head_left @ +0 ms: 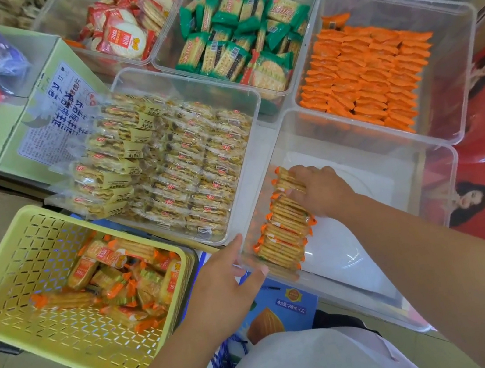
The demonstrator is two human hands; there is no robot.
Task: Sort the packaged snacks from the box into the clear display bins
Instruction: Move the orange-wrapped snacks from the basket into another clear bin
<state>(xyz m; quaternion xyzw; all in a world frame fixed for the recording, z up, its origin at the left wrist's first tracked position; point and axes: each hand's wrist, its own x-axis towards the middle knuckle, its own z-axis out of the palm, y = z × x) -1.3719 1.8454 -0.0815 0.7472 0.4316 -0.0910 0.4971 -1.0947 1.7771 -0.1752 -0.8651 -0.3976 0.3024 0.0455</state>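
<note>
Head view: right hand [321, 191] curls its fingers over the top of a row of orange packs [285, 234] standing along the near bin [376, 203], at its left wall. Left hand [228, 279] grips the bin's corner rim. More packs lie in the basket [8, 271].

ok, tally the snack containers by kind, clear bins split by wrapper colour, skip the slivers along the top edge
red-and-white pack bin: 1
green pack bin: 1
orange pack bin: 1
yellow-label pack bin: 1
orange-ended cracker bin: 1
yellow basket: 1
Total: 6
</note>
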